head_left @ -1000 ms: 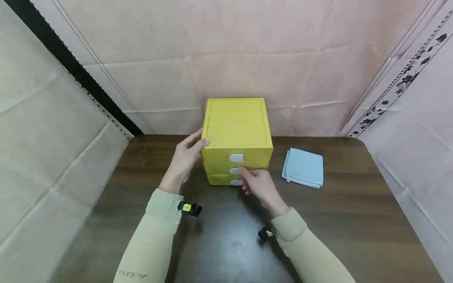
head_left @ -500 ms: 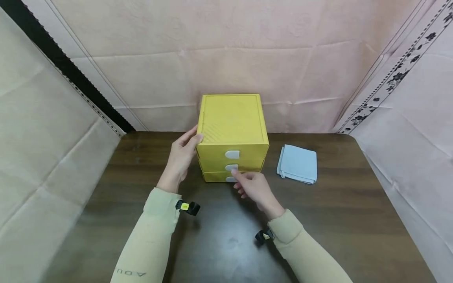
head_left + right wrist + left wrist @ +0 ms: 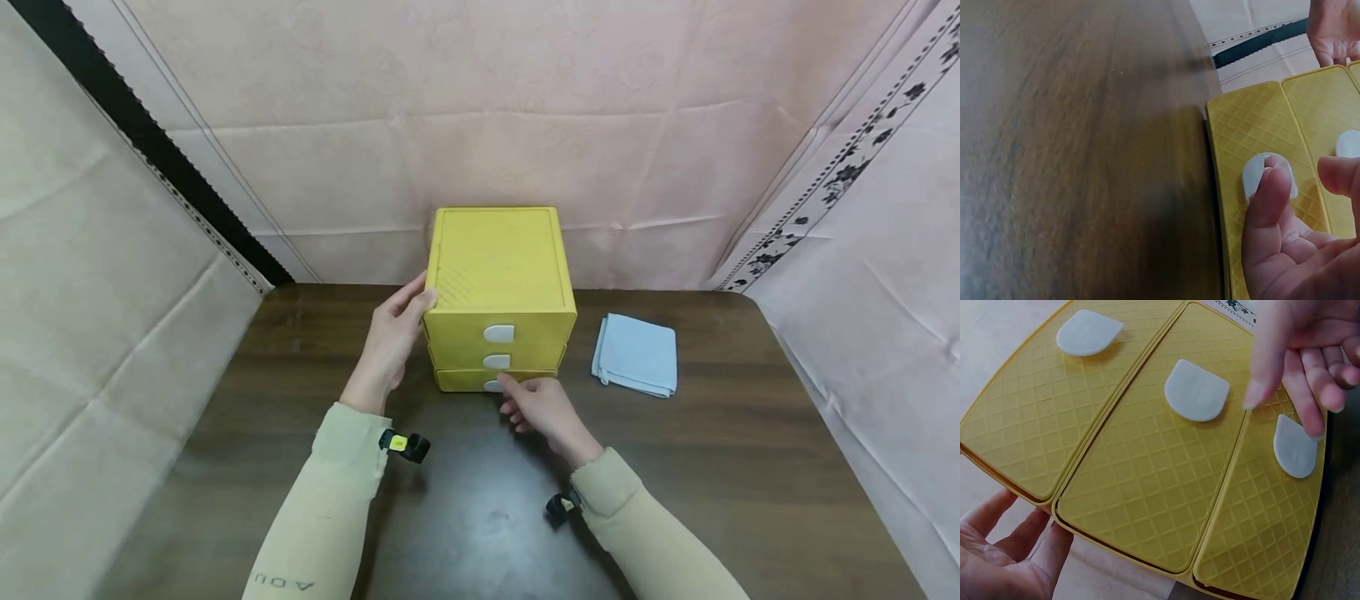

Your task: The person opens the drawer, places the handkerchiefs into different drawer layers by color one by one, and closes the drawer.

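A yellow three-drawer box (image 3: 501,258) stands on the table, each drawer front bearing a white tab handle; all the drawers look closed. My left hand (image 3: 392,337) rests against the box's left side near the top front corner, thumb by the edge. In the left wrist view its fingers (image 3: 1019,531) touch the side wall. My right hand (image 3: 546,410) is at the lowest drawer, with the index fingertip at its white handle (image 3: 1295,447). The right wrist view shows that finger (image 3: 1272,187) over the handle, the thumb (image 3: 1338,175) held apart from it.
A folded light blue cloth (image 3: 637,354) lies on the dark wooden table (image 3: 465,508) to the right of the box. Pale fabric (image 3: 480,125) hangs behind the table and along both sides.
My right hand has moved down from the middle drawer's handle to the lowest one. The left hand stays against the box. The whole head view shifts slightly.
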Demonstrator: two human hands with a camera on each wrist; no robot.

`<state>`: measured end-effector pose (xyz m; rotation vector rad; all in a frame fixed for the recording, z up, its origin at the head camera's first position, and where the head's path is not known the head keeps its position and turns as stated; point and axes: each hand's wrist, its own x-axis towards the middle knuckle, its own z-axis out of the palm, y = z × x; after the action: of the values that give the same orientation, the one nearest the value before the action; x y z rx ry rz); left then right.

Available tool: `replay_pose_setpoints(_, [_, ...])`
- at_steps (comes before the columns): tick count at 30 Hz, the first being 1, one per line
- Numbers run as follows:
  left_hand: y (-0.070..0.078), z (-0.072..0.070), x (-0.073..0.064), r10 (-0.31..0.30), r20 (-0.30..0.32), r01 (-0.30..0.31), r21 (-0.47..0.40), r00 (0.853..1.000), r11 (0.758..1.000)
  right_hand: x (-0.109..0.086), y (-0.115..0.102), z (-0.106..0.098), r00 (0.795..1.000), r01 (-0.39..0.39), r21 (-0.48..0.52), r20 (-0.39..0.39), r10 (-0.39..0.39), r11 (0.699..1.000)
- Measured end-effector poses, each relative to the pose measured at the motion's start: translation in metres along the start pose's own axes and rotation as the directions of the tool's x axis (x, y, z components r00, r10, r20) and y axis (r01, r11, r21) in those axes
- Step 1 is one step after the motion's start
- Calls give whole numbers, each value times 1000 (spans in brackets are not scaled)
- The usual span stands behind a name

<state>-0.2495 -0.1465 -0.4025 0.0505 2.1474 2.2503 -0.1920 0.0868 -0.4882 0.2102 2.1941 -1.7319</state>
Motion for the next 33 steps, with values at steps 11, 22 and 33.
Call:
replay_pose_setpoints(11, [2, -3, 1, -7, -2, 7, 12, 1000, 1000, 16, 10, 3, 998, -46, 33, 39, 45, 998])
replay_pose_setpoints(22, [-2, 0, -2, -33, -1, 33, 5, 999, 999, 16, 20, 8, 997, -64, 74, 54, 60, 995])
replay_pose_setpoints(33, [1, 0, 1, -4, -2, 4, 5, 1000, 1000, 22, 19, 12, 997, -71, 225, 56, 60, 972])
